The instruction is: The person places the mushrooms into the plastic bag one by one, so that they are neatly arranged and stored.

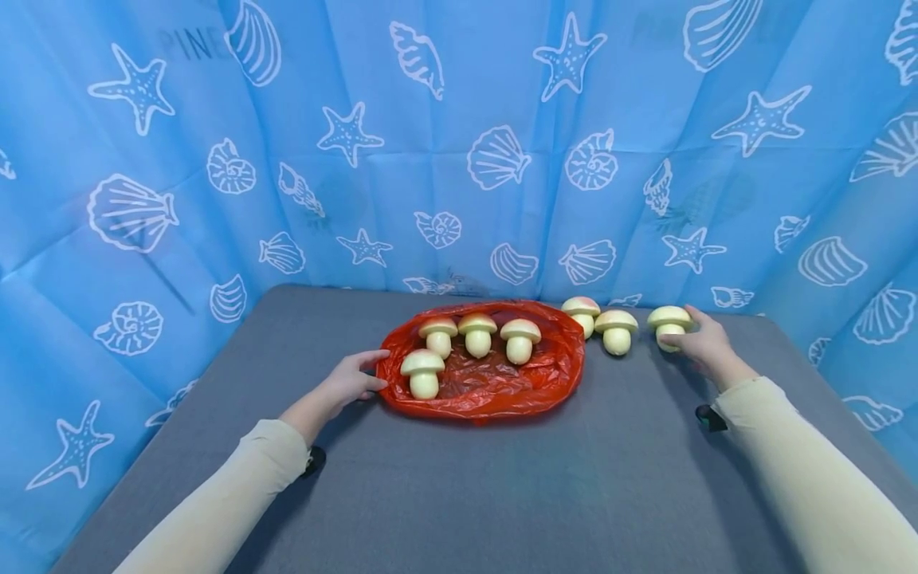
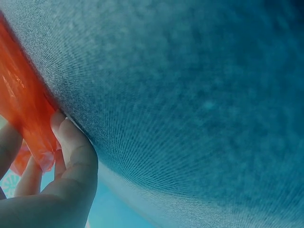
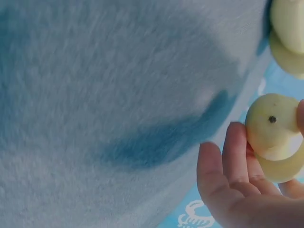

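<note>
My left hand (image 1: 351, 381) is at the left side of an open red plastic bag (image 1: 488, 406). In the left wrist view, the thumb and fingers curl round an edge of the red bag (image 2: 23, 95). Inside the bag stand several pale toy mushrooms (image 1: 477, 335) with rounded caps. Over to the right, my right hand (image 1: 706, 347) grips another toy mushroom (image 1: 668, 317) between thumb and fingers. The right wrist view shows a small dark spot on the stem end of this held mushroom (image 3: 266, 135).
Two more mushrooms, one at the bag's right rim (image 1: 581, 307) and another mushroom (image 1: 617, 331) beside it, stand on the grey tabletop (image 1: 502, 494). Behind the far table edge hangs a blue curtain (image 1: 459, 119) printed with white shells and starfish.
</note>
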Demonstrator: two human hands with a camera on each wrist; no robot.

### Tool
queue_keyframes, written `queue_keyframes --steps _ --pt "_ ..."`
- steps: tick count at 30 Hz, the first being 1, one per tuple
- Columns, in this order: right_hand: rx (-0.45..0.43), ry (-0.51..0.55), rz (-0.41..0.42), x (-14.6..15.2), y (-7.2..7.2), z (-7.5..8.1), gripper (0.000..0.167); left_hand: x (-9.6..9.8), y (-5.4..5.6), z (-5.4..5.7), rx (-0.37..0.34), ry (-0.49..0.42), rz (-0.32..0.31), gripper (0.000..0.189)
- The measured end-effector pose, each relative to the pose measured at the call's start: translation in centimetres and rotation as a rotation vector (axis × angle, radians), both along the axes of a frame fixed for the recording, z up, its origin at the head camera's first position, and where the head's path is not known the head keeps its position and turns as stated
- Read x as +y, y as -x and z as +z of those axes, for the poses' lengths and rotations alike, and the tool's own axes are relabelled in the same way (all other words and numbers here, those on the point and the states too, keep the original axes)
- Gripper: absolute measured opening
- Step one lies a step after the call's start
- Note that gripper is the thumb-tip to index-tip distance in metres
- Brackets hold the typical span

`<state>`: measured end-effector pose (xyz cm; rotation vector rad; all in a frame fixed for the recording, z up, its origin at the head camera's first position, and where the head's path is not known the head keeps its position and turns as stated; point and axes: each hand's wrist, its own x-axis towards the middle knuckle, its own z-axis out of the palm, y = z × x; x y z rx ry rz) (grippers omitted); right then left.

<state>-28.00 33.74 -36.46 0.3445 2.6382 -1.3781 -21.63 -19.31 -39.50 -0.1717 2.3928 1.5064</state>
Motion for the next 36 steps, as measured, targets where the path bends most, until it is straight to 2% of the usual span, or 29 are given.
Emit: queue_keyframes --steps 13,26,36 --pt "-0.018 0.048 -0.010 -0.7 -1.9 1.4 0.091 0.0 -0.1 0.1 -0.003 0.004 -0.005 0.059" --pt "-0.029 0.083 0.051 -1.1 -3.7 2.3 0.091 0.0 -0.1 0.1 -0.002 -0.006 -0.010 0.059" --pt "-0.014 0.085 0.060 -1.9 -4.9 2.7 0.090 0.1 -0.1 0.1 -0.001 -0.006 -0.009 0.060"
